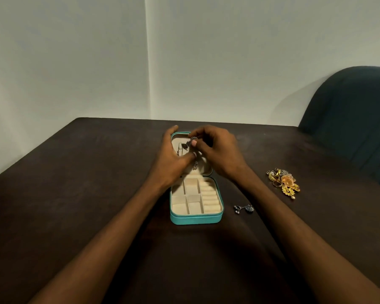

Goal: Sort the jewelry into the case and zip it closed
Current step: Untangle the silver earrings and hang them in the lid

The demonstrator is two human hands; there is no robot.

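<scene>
A dark brown table (75, 194) stands against a pale wall, and the teal jewelry case (196, 218) lies open on it before me. My right hand (217, 150) pinches a small silver piece (193, 139) over the lid half. My left hand (173, 159) rests spread against the lid. A silver earring (244, 208) lies just right of the case; a heap of gold jewelry (284, 182) sits farther right.
</scene>
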